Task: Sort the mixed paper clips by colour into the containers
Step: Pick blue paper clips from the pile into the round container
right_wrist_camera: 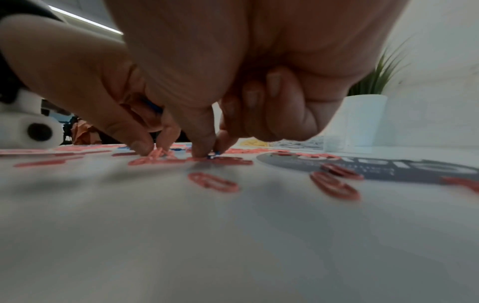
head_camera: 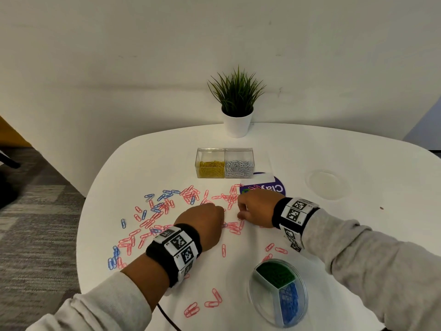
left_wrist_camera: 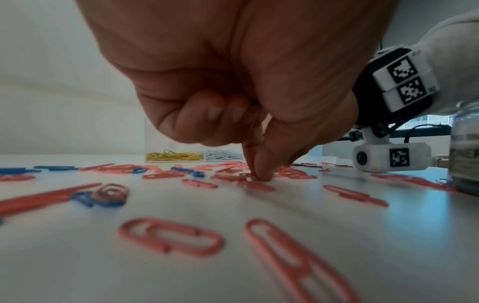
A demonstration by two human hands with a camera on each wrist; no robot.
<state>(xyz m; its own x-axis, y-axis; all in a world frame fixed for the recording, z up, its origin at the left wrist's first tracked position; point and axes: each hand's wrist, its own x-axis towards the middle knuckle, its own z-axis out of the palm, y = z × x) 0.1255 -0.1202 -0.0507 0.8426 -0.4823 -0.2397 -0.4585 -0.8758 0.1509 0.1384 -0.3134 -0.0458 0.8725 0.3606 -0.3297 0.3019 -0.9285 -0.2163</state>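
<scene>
The landmark here is the clear rectangular two-cell plastic box (head_camera: 224, 162) at the back of the white rounded table (head_camera: 358, 225), holding yellow clips in one cell and silver in the other. In front of that box lies the unsorted scatter of thin pink and blue coated-wire paper clips (head_camera: 152, 218), spreading forward and to the left of it. Further forward again, and a little right of the box, sits the round clear divided dish (head_camera: 278, 292), already holding green and blue clips with one section looking empty.

Both hands work low on the table just in front of the box. The left hand (head_camera: 202, 223) has thumb and forefinger tips pressed together on the tabletop among pink clips; the wrist views suggest a pinch on a clip, with something blue tucked higher in the curled fingers, though which clip is under the tips I cannot tell. The right hand (head_camera: 256, 207) has its other fingers curled into the palm and pinches down at a small blue paper clip (right_wrist_camera: 213, 155) lying against pink ones.

These clips are very light, stiff and springy, with a smooth coating — they will likely skid on the slick table rather than lift. Being flat, they offer little to grip from above; best to tip one edge up with a nail, or slide it clear, then pinch across the narrow sides. Overlapping clips may hook together and come up in a chain.
</scene>
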